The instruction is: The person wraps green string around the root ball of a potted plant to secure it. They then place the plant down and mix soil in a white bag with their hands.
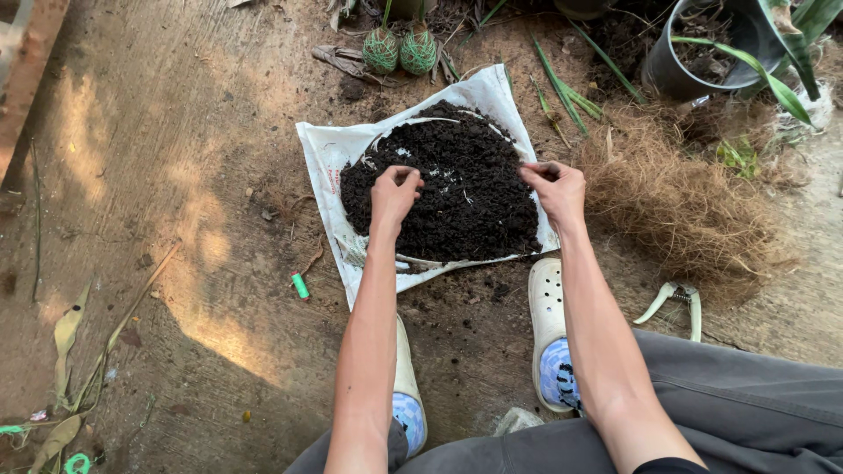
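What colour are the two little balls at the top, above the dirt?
The two balls are wrapped in green netting, seen in the head view, the only one.

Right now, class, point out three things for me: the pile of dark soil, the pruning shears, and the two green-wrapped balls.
pile of dark soil (pixel 457 189): head view, middle of the heap on the white sack.
pruning shears (pixel 676 303): head view, on the pale handles.
green-wrapped balls (pixel 400 50): head view, between the pair, on the right ball's edge.

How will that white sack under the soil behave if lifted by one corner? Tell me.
The white sack lies flat and creased, so it is probably floppy and would sag rather than hold shape. The dark soil heaped loosely on it would likely slide toward the low side and spill. With both the left hand and right hand in the heap, it looks crumbly, not clumped.
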